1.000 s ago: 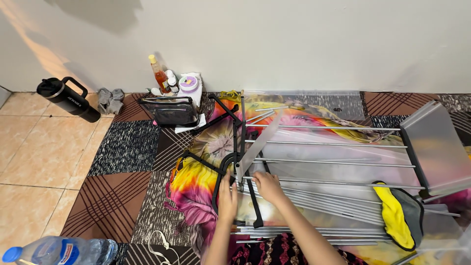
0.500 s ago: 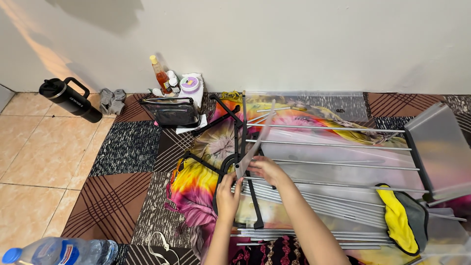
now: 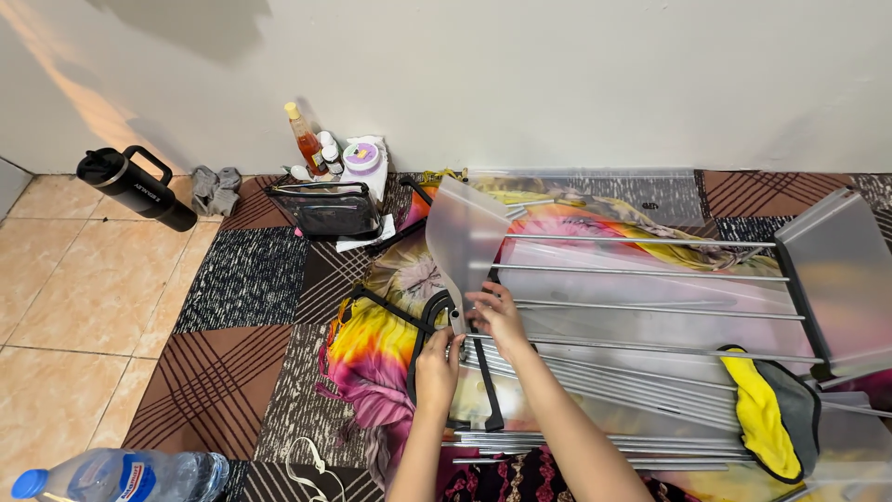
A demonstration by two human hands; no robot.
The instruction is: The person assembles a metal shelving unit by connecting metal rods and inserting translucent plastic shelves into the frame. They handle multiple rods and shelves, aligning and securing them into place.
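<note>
- Since the earlier frames, you had raised the frosted plastic panel (image 3: 467,234) from a low tilt to nearly upright, and your right hand (image 3: 499,316) had moved up to its lower edge.
- Your right hand was closed in a narrow pinch on the panel's bottom edge.
- Your left hand (image 3: 437,364) was curled around the black frame connector (image 3: 429,321) just below the panel; how firmly it gripped could not be told.
- The panel stood directly above both hands, leaning left, at the left end of the metal rods (image 3: 641,271).
- Risk: held by one edge only, the panel could tip or flex out of the pinch and fall onto the rods.
- Risk: the loose rods lay close together on the colourful cloth (image 3: 372,358); a shifted frame could roll them.
- Further out lay a yellow-and-grey cloth (image 3: 762,414), a clear pouch (image 3: 327,208), a black tumbler (image 3: 135,186) and a water bottle (image 3: 121,474).
</note>
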